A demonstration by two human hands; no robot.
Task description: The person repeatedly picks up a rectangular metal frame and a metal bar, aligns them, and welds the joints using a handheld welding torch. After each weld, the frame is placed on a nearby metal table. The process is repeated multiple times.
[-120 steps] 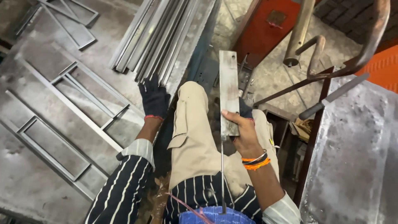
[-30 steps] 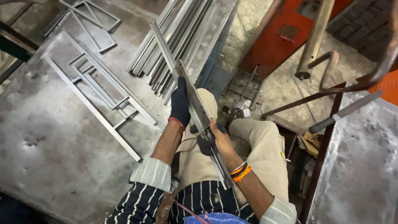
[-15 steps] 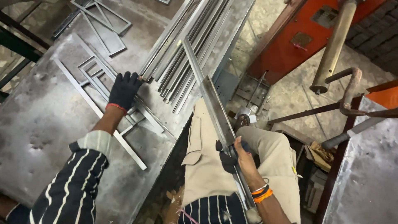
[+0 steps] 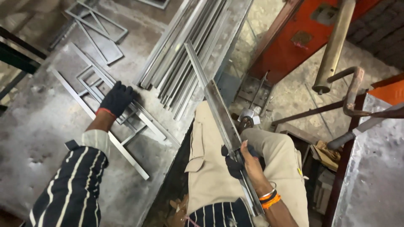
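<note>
My right hand [image 4: 246, 164], with orange bangles at the wrist, grips a long flat steel strip [image 4: 221, 113] near its lower end; the strip slants up and left over my beige trousers toward the bench edge. My left hand [image 4: 117, 98], in a black glove, rests palm down on a small welded steel frame [image 4: 139, 117] lying on the grey metal bench [image 4: 38, 122]. The sleeve on my left arm is dark with white stripes.
A stack of long steel strips [image 4: 185, 63] lies on the bench's far side. More flat frames [image 4: 99, 31] sit at the far left. An orange machine [image 4: 303, 38] stands beyond my knees, with a rusty pipe [image 4: 334, 46] and a bent bar [image 4: 353, 90]. A steel plate [image 4: 374, 168] borders the right.
My left hand let go of the strip and moved left onto the frame on the bench. The right hand keeps the strip, now alone.
</note>
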